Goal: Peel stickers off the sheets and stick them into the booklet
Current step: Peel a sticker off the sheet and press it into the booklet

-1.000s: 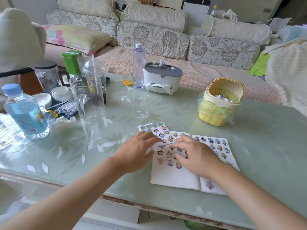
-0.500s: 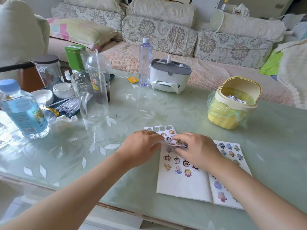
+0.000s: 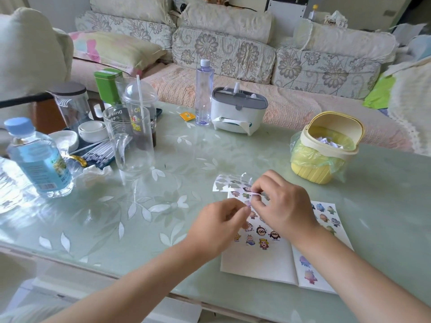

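An open white booklet [image 3: 258, 264] lies on the green glass table, its pages dotted with small cartoon stickers. A partly emptied sticker sheet [image 3: 229, 184] rests across the booklet's top left corner. My right hand [image 3: 283, 206] pinches the near edge of that sheet, which curls up between its fingertips. My left hand [image 3: 220, 223] hovers just beside it and pinches a small purple sticker [image 3: 247, 203] at its fingertips. Both hands hide the middle of the left page.
A yellow mini bin [image 3: 324, 148] lined with a bag stands behind the booklet to the right. A glass jug [image 3: 130, 141], a domed cup with straw [image 3: 141, 113], bottles [image 3: 37, 159] and a white tissue box [image 3: 238, 110] crowd the left and back.
My hands lifted off the sheet's surface. The right hand now curls the sheet's edge upward, and the left hand has drawn back slightly with a sticker at its fingertips. The camera moved closer.
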The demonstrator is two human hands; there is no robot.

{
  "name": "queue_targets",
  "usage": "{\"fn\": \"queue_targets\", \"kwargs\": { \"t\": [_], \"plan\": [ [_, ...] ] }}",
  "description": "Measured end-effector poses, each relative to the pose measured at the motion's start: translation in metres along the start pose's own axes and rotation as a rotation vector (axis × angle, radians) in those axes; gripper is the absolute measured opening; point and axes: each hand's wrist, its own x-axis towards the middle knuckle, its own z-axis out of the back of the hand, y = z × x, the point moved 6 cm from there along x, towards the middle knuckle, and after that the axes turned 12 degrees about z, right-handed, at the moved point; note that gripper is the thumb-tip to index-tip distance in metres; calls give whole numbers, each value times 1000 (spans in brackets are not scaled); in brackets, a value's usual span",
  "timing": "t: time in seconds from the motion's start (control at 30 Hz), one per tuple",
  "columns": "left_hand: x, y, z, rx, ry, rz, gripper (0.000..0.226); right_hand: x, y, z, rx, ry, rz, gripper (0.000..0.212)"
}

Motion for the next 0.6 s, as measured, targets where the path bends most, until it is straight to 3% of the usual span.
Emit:
{"fn": "queue_targets", "kwargs": {
  "t": [0.1, 0.23, 0.4, 0.6],
  "plan": [
    [0, 3, -1, -422, -13, 183, 14, 1, 5, 3, -6, -4, 33, 12],
    [2, 5, -1, -693, 24, 294, 14, 2, 12, 6, 24, -25, 55, 10],
    [6, 8, 0, -702, 19, 323, 16, 3, 12, 5, 81, 21, 17, 11],
    [11, 7, 4, -642, -45, 283, 14, -2, -2, -4, 393, 56, -294, 9]
  ]
}}
